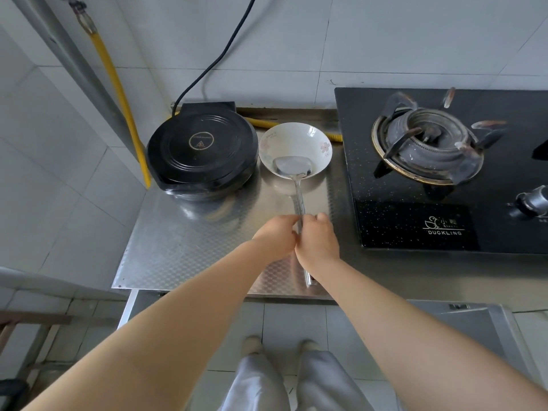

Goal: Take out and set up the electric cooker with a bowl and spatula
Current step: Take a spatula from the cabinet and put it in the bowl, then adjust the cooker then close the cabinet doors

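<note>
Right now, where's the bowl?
The bowl sits on the steel counter, between the black electric cooker on its left and the gas stove on its right.

a steel counter (184, 250) with an embossed pattern carries everything. beyond the fingers (289, 219) and to their left, a round black electric cooker (203, 152) sits closed at the counter's back corner, its black cord (219, 54) rising up the tiled wall. straight beyond the fingers, just right of the cooker, a white bowl (295, 143) with pink flowers rests on the steel. to the right of the fingers lies a black gas stove (444, 173) with one burner fully in view. a yellow hose (264, 122) runs along the back edge behind the bowl.
</note>
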